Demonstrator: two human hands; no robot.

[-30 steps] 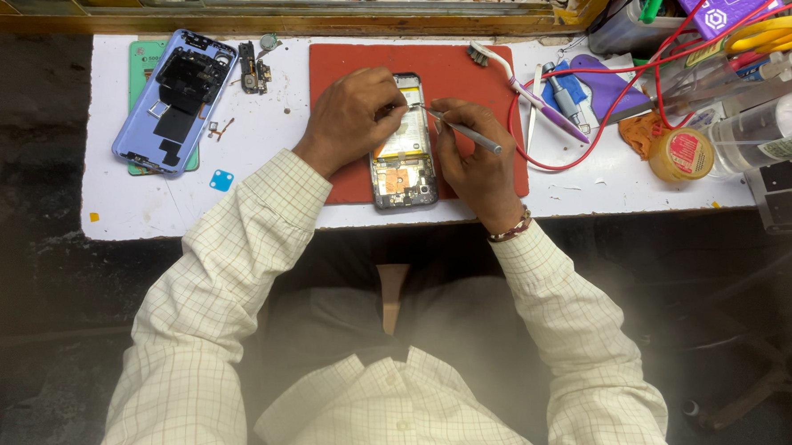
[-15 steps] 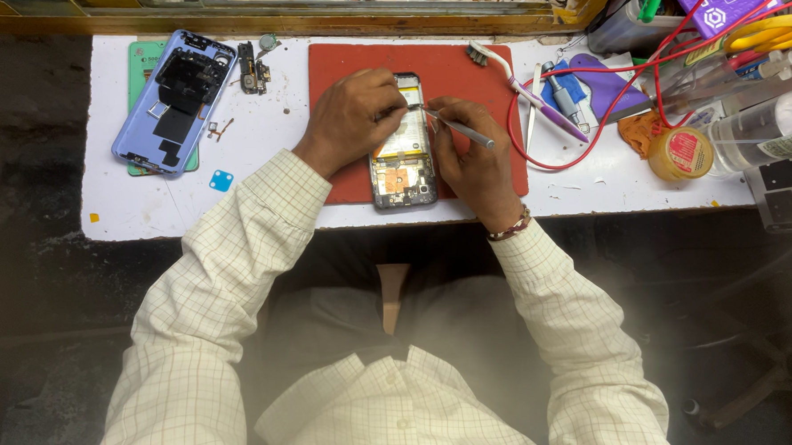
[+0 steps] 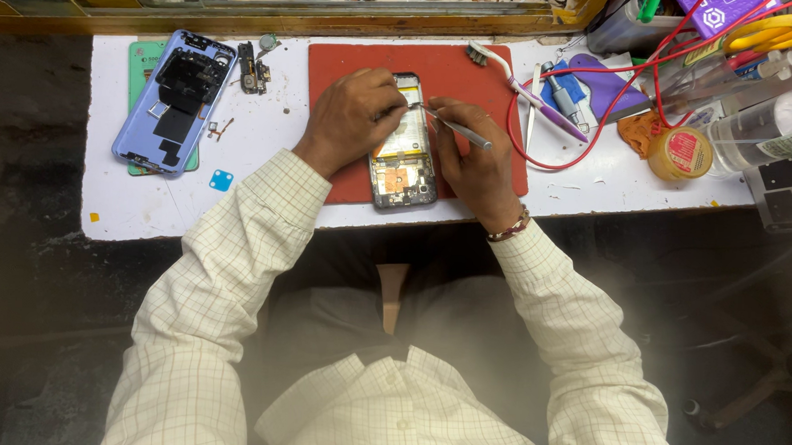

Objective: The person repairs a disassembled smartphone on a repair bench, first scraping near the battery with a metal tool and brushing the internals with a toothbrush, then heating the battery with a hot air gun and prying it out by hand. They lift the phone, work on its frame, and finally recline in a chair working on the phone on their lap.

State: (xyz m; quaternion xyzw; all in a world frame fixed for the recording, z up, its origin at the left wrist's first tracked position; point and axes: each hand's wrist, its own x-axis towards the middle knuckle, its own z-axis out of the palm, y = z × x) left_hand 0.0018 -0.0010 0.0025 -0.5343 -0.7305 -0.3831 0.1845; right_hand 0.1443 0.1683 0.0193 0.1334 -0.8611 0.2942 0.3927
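White table (image 3: 147, 220) carries a red mat (image 3: 350, 56), blue phone cover (image 3: 174, 102) and round tin (image 3: 679, 153)

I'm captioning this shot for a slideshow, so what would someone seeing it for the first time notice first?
The eye goes to the opened phone lying on the red mat in the middle of the white bench, with the left hand pressing on it and the right hand holding a thin metal tool to it. Next comes the lilac back cover lying at the left, and the red wire looping through the clutter at the right.
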